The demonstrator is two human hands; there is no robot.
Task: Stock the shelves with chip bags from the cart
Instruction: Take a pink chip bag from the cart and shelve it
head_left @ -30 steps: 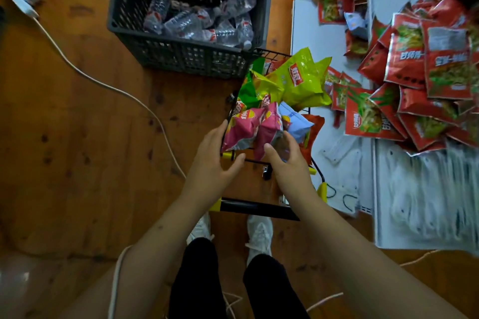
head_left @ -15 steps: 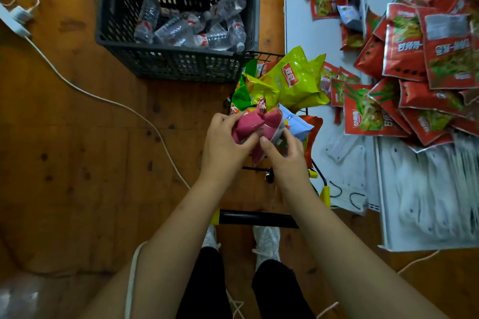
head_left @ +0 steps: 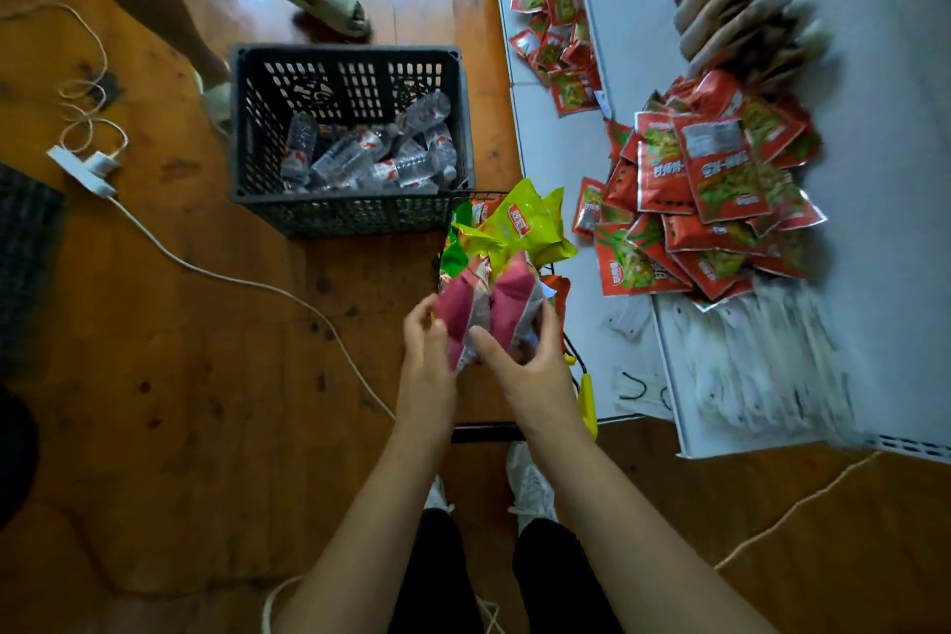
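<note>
Head view, looking down. Both hands were at the cart (head_left: pixel 584 384), which stood at about 6 o'clock of the frame centre, beside the white shelf (head_left: pixel 633 41). Left hand (head_left: pixel 427 366) had its fingers curled round the left edge of the pink chip bags (head_left: pixel 489 309); right hand (head_left: pixel 535 371) gripped the same bags from the right, thumb across the front and fingers wrapped behind. The pink bags sat upright between the two hands, at the near end of the cart's load. At 12 o'clock of them lay a yellow-green chip bag (head_left: pixel 525 227) on top of other bags in the cart. At 10 o'clock of the cart stood a dark plastic crate (head_left: pixel 350 216) holding water bottles (head_left: pixel 370 155). On the shelf at 2 o'clock lay a heap of red snack packets (head_left: pixel 710 191), blurred toward the far right. A white cable (head_left: pixel 216 273) crossed the wooden floor at 9 o'clock.
</note>
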